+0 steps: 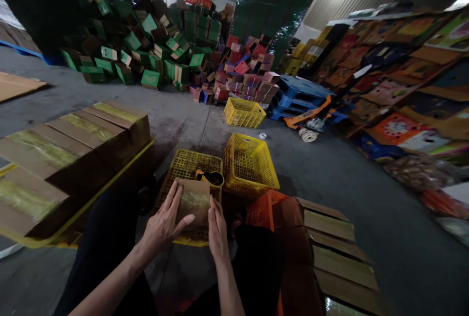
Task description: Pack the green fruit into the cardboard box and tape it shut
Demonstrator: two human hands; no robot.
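A small cardboard box (194, 201) with clear yellowish tape across its top is held between my hands, over a yellow crate (183, 160) between my knees. My left hand (164, 216) grips the box's left side, fingers straight along the edge and thumb over the top. Against the right side, my right hand (217, 225) presses with its fingers close together. Just behind the box, a tape dispenser (209, 177) with a dark roll lies on the crate. The box's underside is hidden.
Taped boxes (80, 135) fill a yellow crate at my left. More boxes (330, 238) stand in an orange crate (269, 203) at my right. Ahead are yellow crates (252, 164), piled green cartons (150, 79), blue pallets (302, 94) and an orange pallet jack (309, 115).
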